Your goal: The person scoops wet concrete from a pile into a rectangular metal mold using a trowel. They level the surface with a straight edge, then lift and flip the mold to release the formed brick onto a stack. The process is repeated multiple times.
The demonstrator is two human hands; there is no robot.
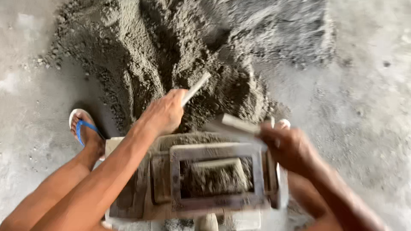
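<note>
**Grey mix in a block mould, both hands on tools**

Grey, damp mix fills the mould (216,176), a rectangular frame that sits nearest, low in the middle, on a dusty base (128,201). A raised lump of the mix shows inside the frame.

Just right of the mould, the right hand (287,145) is closed round a flat bar (239,124) that lies across the mould's far right corner; motion blurs it, so the finger hold is hard to read. Left of centre and a little farther, the left hand (165,113) is curled tight round a thin stick (196,87), which slants up and right over the mix.

At the left, a foot in a blue-strapped sandal (83,128) stands on the floor (372,107).

Farthest off, the pile (171,47) of loose grey mix spreads across the floor, touching the mould's far edge.
</note>
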